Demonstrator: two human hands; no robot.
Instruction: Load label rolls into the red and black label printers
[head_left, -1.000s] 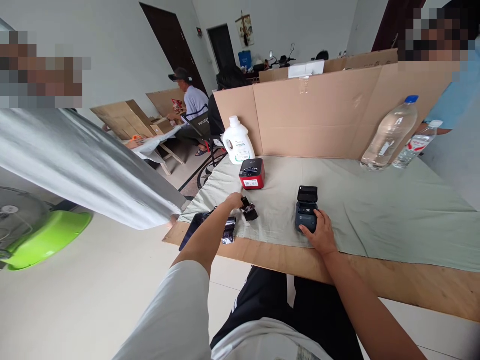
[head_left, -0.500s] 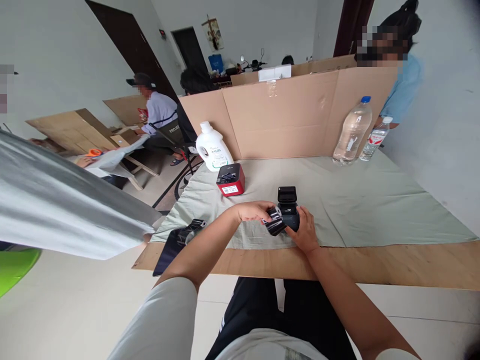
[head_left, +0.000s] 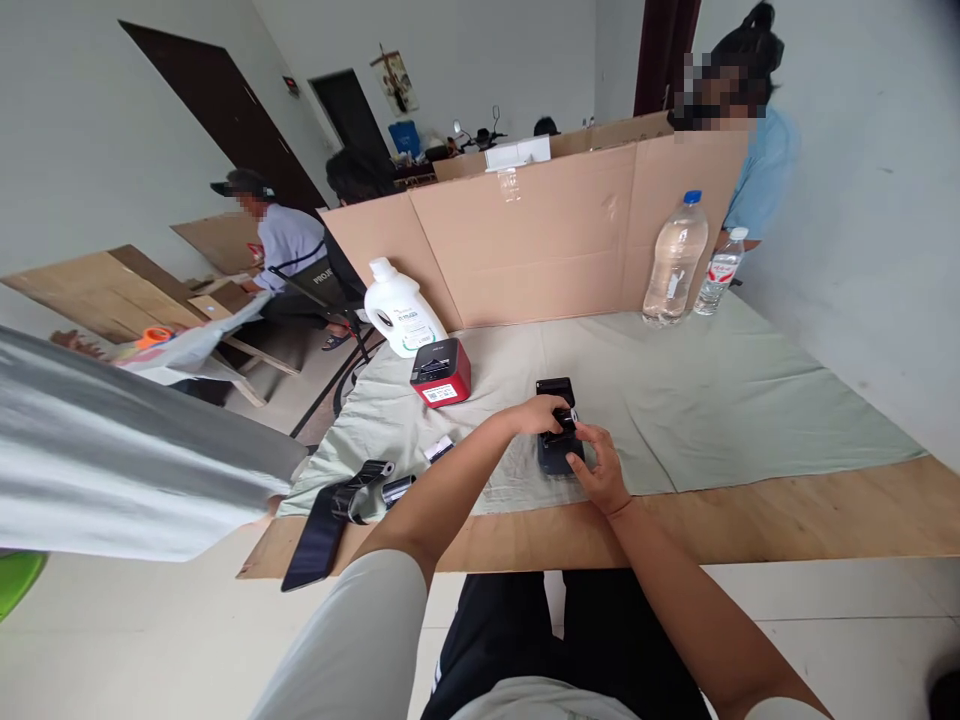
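A small black printer (head_left: 560, 460) with its lid (head_left: 553, 390) raised sits on the cloth in front of me. My left hand (head_left: 541, 413) pinches a black roll with a pale core (head_left: 571, 416) over the opened top; the fingers partly cover it. Whether the roll touches the inside I cannot tell. On the printer's right side rests my right hand (head_left: 602, 472), thumb low against the body and fingertips by the roll's end. Left of my forearm lie a loosely unwound black strip roll (head_left: 363, 485) and a second dark roll (head_left: 397, 490).
Beyond the left forearm stand a red and black box-shaped device (head_left: 441, 375) and a white jug (head_left: 405, 310). A dark flat tablet-like object (head_left: 311, 540) overhangs the table edge. Two bottles (head_left: 675, 262) stand before the cardboard screen (head_left: 525, 250). Other people are nearby.
My left hand has brought the black roll from beside the printer to above its opening. The right hand's fingers have shifted toward the roll's end. The whole view has swung slightly right.
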